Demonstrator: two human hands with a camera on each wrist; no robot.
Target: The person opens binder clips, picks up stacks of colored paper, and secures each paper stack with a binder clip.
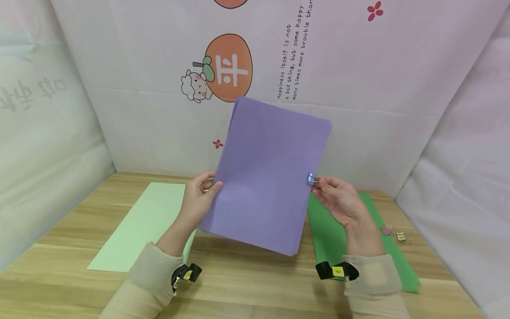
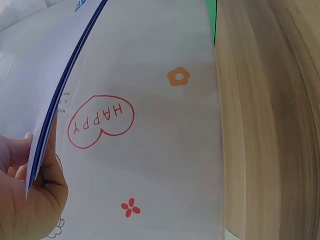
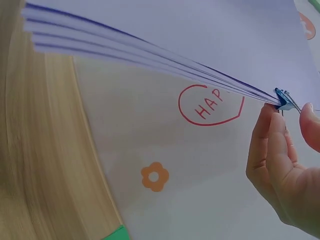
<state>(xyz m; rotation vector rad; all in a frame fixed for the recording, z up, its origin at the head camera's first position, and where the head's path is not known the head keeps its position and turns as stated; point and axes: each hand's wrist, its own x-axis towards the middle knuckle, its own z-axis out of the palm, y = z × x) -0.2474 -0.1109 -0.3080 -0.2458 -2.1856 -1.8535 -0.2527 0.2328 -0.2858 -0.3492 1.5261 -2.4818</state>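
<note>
Several purple sheets of paper (image 1: pixel 267 177) are held up as a stack above the table, tilted to the right. My left hand (image 1: pixel 198 199) grips their left edge, thumb in front and fingers behind. On the right edge sits a blue binder clip (image 1: pixel 311 179), and my right hand (image 1: pixel 338 199) pinches its wire handles. From the right wrist, the clip (image 3: pixel 284 100) bites the sheets' edge between thumb and fingers, while the sheets fan slightly apart away from it. In the left wrist view the stack (image 2: pixel 55 95) appears nearly edge-on.
Light green paper (image 1: pixel 135 235) lies on the wooden table (image 1: pixel 239 288) at left. Dark green paper (image 1: pixel 326 230) lies at right, partly behind my right arm. Beside it are a pink binder clip (image 1: pixel 385 231) and a yellow binder clip (image 1: pixel 401 237). A printed white cloth (image 1: pixel 159 133) hangs behind.
</note>
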